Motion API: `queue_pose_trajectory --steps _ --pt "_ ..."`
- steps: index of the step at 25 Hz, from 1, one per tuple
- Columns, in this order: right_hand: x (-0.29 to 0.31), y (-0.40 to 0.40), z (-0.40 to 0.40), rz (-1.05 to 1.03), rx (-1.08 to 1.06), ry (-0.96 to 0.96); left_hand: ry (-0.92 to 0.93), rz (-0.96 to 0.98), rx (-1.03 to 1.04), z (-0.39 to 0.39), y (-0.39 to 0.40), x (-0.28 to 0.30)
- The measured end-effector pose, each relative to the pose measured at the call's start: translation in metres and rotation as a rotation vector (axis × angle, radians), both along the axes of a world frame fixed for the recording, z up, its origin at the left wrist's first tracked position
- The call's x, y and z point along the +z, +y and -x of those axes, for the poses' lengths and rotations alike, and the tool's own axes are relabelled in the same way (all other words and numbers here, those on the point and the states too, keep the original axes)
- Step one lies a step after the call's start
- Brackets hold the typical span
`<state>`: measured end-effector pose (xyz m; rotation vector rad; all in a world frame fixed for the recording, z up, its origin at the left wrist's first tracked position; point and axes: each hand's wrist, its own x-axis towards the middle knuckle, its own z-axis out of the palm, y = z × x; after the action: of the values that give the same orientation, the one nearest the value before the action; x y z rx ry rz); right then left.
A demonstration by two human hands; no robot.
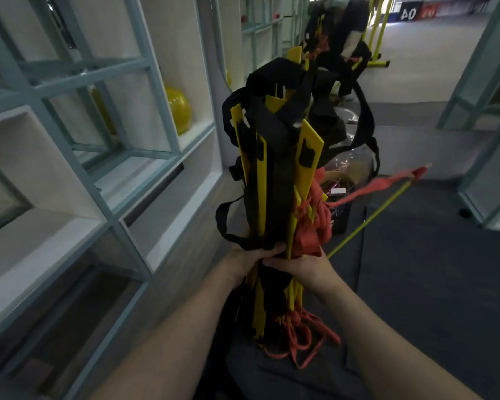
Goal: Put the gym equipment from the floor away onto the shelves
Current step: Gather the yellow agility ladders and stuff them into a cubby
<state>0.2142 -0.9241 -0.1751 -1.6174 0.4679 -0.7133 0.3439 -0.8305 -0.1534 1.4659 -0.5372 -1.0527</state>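
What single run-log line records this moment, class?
stage: carrying | left hand: gripping ladder bundle | right hand: gripping same bundle | shelves: at left | yellow ball: shelved

We cannot see our left hand's [253, 256] fingers behind the ladder bundle [277, 174]. The far mirror [338, 27] looks blurry, and the yellow ball [179, 109] is half hidden.
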Motion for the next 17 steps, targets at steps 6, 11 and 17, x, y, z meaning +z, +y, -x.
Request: queue_pose_trajectory --steps 6,11,17 --pt "0.006 -0.009 0.002 0.024 0.036 0.007 -0.274 -0.020 -0.148 0.007 -0.013 0.002" --pt "0.001 -0.015 -0.001 0.089 -0.021 0.079 -0.334 0.149 0.108 0.022 -0.024 0.002" --pt "-0.016 0.005 0.008 -0.287 -0.200 -0.095 -0.377 0.197 0.178 0.018 -0.035 -0.011"
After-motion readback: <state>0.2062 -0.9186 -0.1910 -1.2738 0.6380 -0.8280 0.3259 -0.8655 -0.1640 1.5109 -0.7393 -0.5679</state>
